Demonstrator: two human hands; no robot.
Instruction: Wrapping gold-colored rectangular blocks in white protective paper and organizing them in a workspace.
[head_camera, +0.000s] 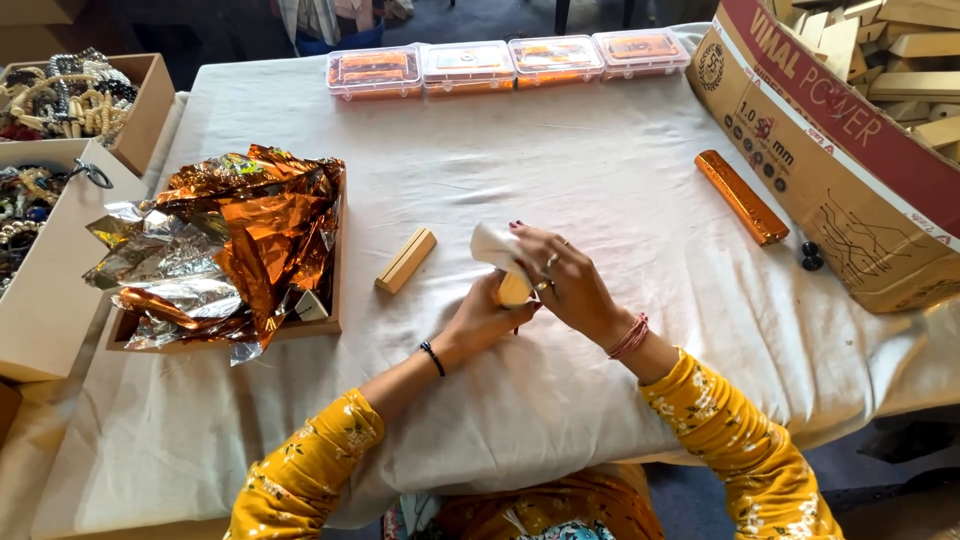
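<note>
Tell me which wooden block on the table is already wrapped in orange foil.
The long block lying beside the cardboard box, right of the hands, is fully foil-covered. The block near the foil tray is bare wood.

Bare table (600, 170) is lying open ahead; wooden block (405, 260) and foil tray (225, 245) are crowding the left, cardboard box (840, 180) the right.

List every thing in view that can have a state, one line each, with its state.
Wooden block: held in both hands, partly wrapped in white sheet.
Left hand: gripping block.
Right hand: gripping block.
Spare block: bare, lying flat.
Foil-wrapped block: fully wrapped.
Plastic boxes: lids shut.
Cardboard carton: open.
</note>
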